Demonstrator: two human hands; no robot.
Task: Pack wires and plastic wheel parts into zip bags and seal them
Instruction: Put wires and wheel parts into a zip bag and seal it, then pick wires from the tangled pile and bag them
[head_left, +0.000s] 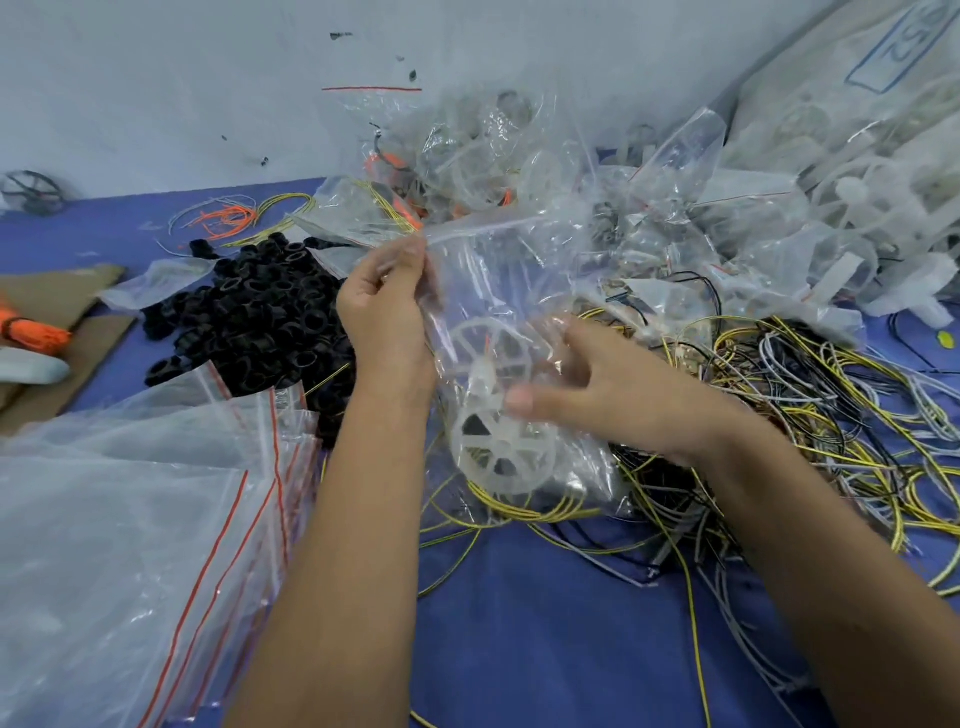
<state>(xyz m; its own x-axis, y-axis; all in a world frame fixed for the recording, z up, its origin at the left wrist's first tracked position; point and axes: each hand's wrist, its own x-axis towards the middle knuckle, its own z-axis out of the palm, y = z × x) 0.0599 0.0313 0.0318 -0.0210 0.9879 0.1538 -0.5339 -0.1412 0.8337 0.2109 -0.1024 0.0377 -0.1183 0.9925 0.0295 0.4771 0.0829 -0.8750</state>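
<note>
A clear zip bag is held up in the middle of the view, above the blue table. My left hand pinches its top left corner at the zip strip. Inside it are translucent white plastic wheels and some yellow wire. My right hand is against the bag's right side at the wheels, thumb stretched toward the lower wheel, fingers loosely curved; whether it grips is unclear. A tangle of yellow, grey and black wires lies to the right.
A stack of flat zip bags with red lines lies at the lower left. A heap of black plastic rings sits behind it. Filled bags and white plastic parts pile up at the back right. Cardboard lies far left.
</note>
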